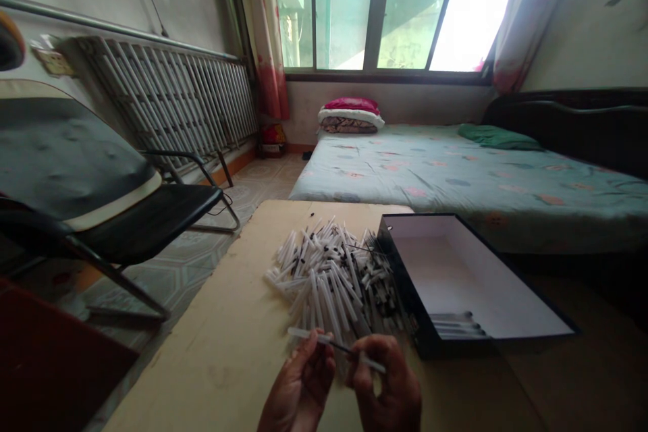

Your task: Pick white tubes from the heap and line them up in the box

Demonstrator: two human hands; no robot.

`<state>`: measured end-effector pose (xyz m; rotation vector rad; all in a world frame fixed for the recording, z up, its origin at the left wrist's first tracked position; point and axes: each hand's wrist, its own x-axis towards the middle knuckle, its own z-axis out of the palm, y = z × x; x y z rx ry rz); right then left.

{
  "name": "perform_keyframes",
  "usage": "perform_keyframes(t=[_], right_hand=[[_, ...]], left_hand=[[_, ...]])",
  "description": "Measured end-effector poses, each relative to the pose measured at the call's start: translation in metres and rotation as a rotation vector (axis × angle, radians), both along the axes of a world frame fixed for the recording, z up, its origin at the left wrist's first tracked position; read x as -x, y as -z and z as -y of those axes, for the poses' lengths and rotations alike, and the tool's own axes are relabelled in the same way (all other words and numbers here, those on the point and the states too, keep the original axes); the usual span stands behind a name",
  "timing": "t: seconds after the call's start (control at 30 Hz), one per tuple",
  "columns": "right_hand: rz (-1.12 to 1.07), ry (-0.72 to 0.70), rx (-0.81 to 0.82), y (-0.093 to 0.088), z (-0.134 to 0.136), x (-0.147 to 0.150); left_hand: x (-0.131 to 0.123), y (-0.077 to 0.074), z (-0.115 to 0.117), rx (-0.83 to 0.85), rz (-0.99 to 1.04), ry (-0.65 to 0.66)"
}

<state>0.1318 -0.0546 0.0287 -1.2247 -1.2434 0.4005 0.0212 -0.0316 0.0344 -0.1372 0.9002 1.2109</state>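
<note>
Between thumb and fingers, my left hand [301, 381] pinches a thin translucent white tube [300, 333], its far end pointing left. A slim dark rod [341, 347] bridges the gap from this tube to my right hand [389, 378]. My right fingers are closed around the rod's other part, and a pale tube-like end [375, 366] sticks out below them. Whether the rod sits inside the left tube, I cannot tell. Just beyond both hands lies a loose pile of white tubes [324, 290]. Small black-and-clear pieces [382, 277] are heaped on its right side.
An open black box [526, 277] with a white inside stands right of the pile, several dark-tipped tubes [458, 326] lying at its near end. All this rests on a pale table [202, 344]. A bed [405, 162] is behind, a black chair [152, 216] at left.
</note>
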Motion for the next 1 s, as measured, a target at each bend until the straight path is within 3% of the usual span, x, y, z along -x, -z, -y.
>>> perform_keyframes(t=[0.17,0.37,0.6,0.77,1.0], right_hand=[[-0.037,-0.055,0.031,0.013,0.001,0.006],[0.004,0.016,0.05,0.017,0.006,0.004],[0.38,0.099,0.075,0.04,-0.005,-0.044],[0.615,0.193,0.214,0.061,-0.016,-0.078],[0.724,0.211,0.278,0.067,-0.034,-0.078]], left_hand=[[-0.005,-0.001,0.002,0.059,0.054,0.007],[-0.002,0.0,0.001,0.062,0.076,-0.048],[0.01,0.005,0.0,0.012,0.033,-0.08],[0.018,0.016,-0.001,-0.009,-0.03,-0.103],[0.015,0.016,0.0,-0.011,-0.074,-0.075]])
